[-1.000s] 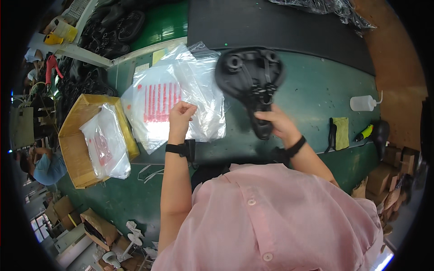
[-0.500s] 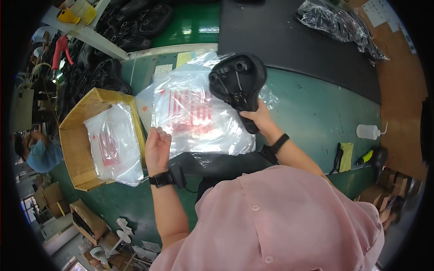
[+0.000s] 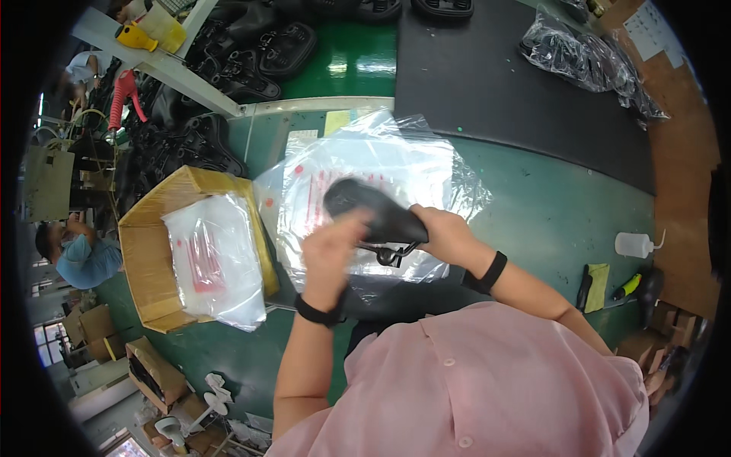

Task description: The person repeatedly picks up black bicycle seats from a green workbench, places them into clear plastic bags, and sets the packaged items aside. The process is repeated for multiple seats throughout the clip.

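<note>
A black bicycle saddle [image 3: 392,219] is held above a stack of clear plastic bags [image 3: 434,164] with red print. My right hand [image 3: 449,234] grips its right end, thumb on top and fingers partly hidden behind it. Metal rails and a clamp show under the saddle's near side. Smeared by motion, my left hand [image 3: 331,247] is at the saddle's left part; whether it touches or grips the saddle I cannot tell.
An open cardboard box [image 3: 145,266] on the left holds more printed bags [image 3: 217,259]. Several black saddles [image 3: 285,49] lie at the far left. A black mat [image 3: 518,84] bears plastic-wrapped items [image 3: 567,57]. On the right stand a white squeeze bottle [image 3: 633,244] and a yellow-green cloth [image 3: 597,286].
The saddle has turned from underside showing to smooth top showing, and come nearer to me. My left hand has moved right and up to it. The whole view has shifted slightly.
</note>
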`<action>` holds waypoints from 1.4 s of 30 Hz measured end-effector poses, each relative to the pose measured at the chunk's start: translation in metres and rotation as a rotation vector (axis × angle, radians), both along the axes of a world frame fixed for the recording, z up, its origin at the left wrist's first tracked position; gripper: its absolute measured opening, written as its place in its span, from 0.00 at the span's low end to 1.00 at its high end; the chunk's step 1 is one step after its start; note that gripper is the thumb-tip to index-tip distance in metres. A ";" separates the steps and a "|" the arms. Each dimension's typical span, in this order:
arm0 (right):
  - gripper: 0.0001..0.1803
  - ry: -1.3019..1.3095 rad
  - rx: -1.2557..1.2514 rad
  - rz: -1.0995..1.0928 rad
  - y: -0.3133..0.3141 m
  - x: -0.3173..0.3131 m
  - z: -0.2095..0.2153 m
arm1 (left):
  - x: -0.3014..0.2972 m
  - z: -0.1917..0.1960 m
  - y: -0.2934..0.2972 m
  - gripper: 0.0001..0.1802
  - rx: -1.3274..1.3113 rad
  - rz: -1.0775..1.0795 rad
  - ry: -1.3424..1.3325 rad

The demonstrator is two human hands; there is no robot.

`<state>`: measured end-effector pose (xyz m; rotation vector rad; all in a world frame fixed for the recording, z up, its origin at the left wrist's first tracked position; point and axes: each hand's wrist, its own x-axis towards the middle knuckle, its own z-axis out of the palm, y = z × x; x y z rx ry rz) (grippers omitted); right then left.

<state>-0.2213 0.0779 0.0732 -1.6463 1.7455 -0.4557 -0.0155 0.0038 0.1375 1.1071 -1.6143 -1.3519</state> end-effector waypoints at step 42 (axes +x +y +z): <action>0.28 -1.073 -0.467 -0.627 -0.408 -0.029 -0.071 | 0.003 -0.145 -0.092 0.27 -0.104 0.047 -0.250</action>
